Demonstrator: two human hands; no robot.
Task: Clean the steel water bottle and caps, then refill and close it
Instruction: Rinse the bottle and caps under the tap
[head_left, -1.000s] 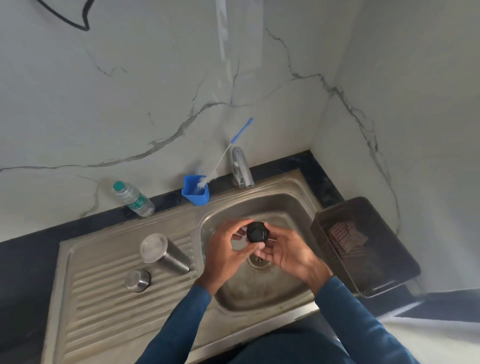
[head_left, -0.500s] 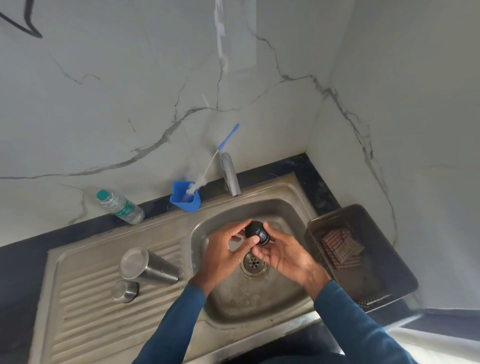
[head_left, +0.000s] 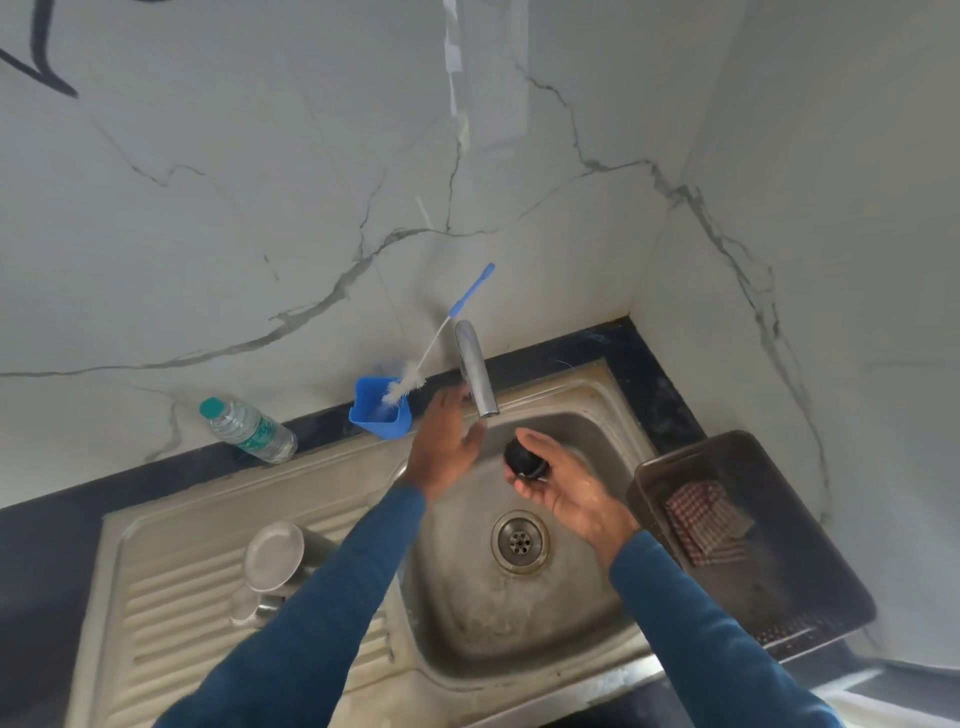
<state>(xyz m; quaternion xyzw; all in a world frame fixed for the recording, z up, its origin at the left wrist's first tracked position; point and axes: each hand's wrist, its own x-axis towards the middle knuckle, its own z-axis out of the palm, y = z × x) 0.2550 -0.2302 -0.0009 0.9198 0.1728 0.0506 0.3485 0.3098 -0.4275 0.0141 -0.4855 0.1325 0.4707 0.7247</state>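
**Fingers of the right hand grip the black cap over the sink**

Fingers (head_left: 525, 486) and thumb of the right hand (head_left: 566, 493) curl round the black cap (head_left: 522, 460), holding it above the far part of the basin, just right of the tap's mouth. The cap's domed top points far and left, toward the tap (head_left: 475, 374); its short axis runs back toward the palm.

The steel sink (head_left: 519, 629) is set in the dark worktop (head_left: 52, 519), with the ribbed draining board on its left. A dark tray (head_left: 810, 519) with a checked cloth (head_left: 706, 519) stands on the right.

The steel bottle (head_left: 275, 556) lies on its side on the draining board, its flat round end facing left and its long axis running right under the left sleeve. A small steel cap (head_left: 249, 605), blurred, lies just near of it.

The left hand (head_left: 444, 447) reaches to the tap with loose, outstretched fingers, holding nothing; I cannot tell whether it touches.

At the far edge are a plastic water bottle (head_left: 249, 431) and a blue cup (head_left: 379, 413) holding a brush (head_left: 447, 332).
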